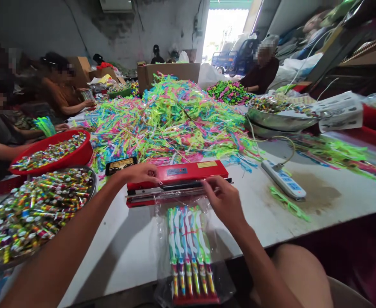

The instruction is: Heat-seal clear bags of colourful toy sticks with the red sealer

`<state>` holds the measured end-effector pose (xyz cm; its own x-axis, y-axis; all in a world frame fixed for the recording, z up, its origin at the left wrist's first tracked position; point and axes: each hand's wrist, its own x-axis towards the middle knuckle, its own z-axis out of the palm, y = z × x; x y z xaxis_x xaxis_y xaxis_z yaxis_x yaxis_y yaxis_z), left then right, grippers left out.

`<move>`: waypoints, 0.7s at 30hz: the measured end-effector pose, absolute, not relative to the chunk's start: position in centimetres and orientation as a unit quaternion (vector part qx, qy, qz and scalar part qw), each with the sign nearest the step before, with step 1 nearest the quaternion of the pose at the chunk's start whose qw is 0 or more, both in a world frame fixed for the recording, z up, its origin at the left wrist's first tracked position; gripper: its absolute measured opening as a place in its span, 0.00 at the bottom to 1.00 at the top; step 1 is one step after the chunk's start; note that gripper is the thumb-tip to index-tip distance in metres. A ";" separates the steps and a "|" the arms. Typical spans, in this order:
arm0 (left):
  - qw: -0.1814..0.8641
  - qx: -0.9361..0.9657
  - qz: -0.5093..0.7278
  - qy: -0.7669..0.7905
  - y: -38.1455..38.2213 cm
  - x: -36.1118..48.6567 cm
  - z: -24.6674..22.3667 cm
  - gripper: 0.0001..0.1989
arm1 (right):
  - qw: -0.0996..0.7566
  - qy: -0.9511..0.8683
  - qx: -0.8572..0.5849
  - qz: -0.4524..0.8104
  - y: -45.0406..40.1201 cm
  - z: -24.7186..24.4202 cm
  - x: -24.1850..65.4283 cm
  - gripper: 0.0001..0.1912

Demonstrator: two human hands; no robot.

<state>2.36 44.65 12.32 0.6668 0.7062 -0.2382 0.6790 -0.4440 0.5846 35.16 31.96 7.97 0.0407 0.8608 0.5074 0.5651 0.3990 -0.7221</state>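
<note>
A clear plastic bag (188, 239) lies with its upper edge at a red bag sealer (194, 171), its lower end hanging past the table's front edge. Inside are several candy-filled tubes (192, 278) with white, blue and green plastic tops. My left hand (143, 174) is closed, fingertips curled down at the left end of the sealer's black bar (181, 185); what they pinch is hidden. At the bar's right end, my right hand (224, 201) has its thumb and fingers closed on the bar, just above the bag's upper right corner.
Candy tubes fill a metal bowl (93, 184) and a red basin (87, 149) on the left. Colourful plastic strips (175, 115) are heaped behind the sealer. A power strip (284, 179) and green plastic piece (289, 205) lie right. Several people sit around the table.
</note>
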 end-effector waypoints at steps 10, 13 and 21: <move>0.342 0.815 0.130 0.450 43.8 -0.1 11.9 0.21 | 0.060 -0.883 -0.297 0.359 45.9 11.2 29.0 0.06; 0.315 0.825 0.107 0.458 43.7 0.1 12.5 0.21 | 0.074 -0.874 -0.278 0.393 46.4 11.2 29.2 0.06; 0.371 0.846 0.029 0.381 44.7 2.8 12.8 0.15 | 0.048 -0.852 -0.308 0.421 47.3 10.8 32.6 0.12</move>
<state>2.83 44.67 12.76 0.7073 0.6673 -0.2333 0.6237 -0.4337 0.6502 32.59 47.33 10.82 -0.8052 0.5656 -0.1783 0.4852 0.4554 -0.7464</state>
